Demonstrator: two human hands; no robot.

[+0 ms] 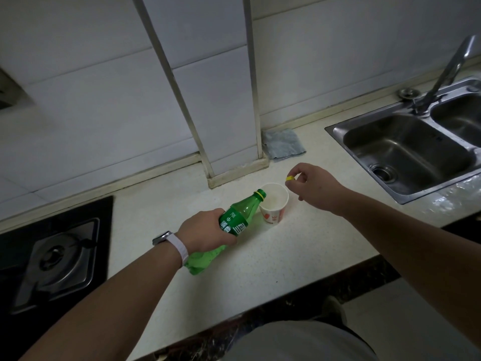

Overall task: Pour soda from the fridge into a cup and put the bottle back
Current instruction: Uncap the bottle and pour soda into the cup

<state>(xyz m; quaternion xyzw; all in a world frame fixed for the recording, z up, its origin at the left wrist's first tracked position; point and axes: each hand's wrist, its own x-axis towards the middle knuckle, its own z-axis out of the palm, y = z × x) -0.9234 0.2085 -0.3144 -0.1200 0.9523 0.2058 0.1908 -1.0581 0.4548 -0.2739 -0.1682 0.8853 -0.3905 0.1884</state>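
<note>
My left hand (205,231) grips a green soda bottle (240,211) around its label. The bottle is uncapped and tilted steeply, its mouth over the rim of a white paper cup (274,204) with a red print, which stands upright on the pale countertop (260,269). Pale liquid shows inside the cup. My right hand (316,186) hovers just right of the cup and pinches the small yellow bottle cap (290,177) between thumb and fingertip.
A black gas hob (56,256) fills the left of the counter. A steel double sink (408,152) with a tap (445,74) lies at the right. A grey cloth (283,144) rests against the tiled wall beside a boxed pipe column (234,157).
</note>
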